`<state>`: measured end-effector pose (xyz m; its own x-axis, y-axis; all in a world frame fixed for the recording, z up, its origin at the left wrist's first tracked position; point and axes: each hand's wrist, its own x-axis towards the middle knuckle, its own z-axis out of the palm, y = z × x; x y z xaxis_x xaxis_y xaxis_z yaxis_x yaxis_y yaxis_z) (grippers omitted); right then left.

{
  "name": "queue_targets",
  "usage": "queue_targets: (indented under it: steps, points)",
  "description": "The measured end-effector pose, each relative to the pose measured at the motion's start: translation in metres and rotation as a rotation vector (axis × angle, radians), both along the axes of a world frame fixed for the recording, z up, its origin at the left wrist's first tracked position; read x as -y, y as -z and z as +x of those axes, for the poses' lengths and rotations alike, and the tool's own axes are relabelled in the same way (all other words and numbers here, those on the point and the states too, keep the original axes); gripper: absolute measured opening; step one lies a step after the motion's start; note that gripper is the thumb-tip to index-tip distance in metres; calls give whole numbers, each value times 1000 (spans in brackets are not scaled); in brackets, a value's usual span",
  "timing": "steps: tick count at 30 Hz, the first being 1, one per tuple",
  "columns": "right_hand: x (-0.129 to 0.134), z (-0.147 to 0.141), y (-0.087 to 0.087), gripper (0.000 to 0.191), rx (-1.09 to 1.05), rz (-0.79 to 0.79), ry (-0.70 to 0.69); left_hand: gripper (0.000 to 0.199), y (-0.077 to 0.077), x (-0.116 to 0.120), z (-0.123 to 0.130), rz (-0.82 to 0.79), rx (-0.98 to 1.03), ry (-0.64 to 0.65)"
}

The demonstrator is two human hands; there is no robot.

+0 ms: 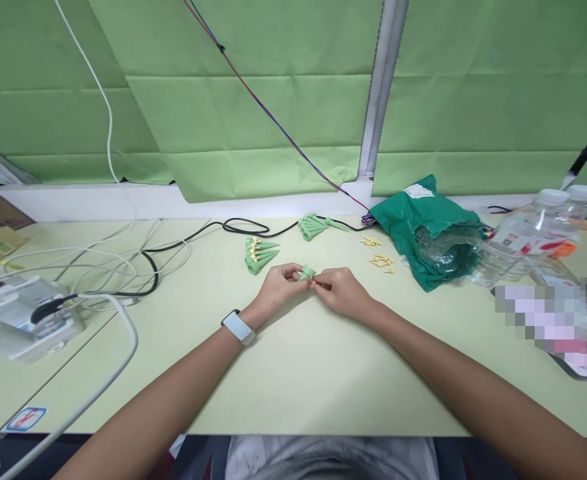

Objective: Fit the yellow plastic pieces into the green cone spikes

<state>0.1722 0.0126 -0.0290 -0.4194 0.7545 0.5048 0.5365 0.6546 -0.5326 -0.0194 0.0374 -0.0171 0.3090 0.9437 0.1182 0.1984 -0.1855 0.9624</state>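
Near the middle of the table, my left hand [284, 288] is closed on a green cone piece [307, 271], whose wide end shows between the fingertips. My right hand [342, 291] meets it from the right, its fingertips pinching a tiny yellow piece [314, 282] beside the cone. Behind my left hand lies a row of green cones with yellow pieces on them [259, 255]. Farther back is a pile of plain green cones [314, 227]. Small yellow pieces [382, 261] lie in loose groups behind my right hand.
A green plastic bag [431, 230] and clear bottles [528, 230] stand at the right, beyond a blurred flat item [553, 333]. White power adapters [28, 317] and tangled cables cover the left. A black cable [243, 227] runs along the back.
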Motion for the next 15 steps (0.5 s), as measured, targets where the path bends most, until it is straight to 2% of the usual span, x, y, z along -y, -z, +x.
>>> queue_targets:
  steps: [5, 8, 11, 15]
  points:
    - [2, -6, 8, 20, 46, 79, 136, 17, 1, -1, 0, -3, 38, -6]
    - [2, -8, 8, 17, -2, 64, 222, 18, 0, -1, 0, 19, 52, 5]
    - [-1, -4, 5, 14, -80, -51, 139, 19, -2, 0, 0, 24, 52, 10]
    - [-4, 5, -2, 26, -91, -157, 2, 21, -5, 2, -1, 13, 44, 57]
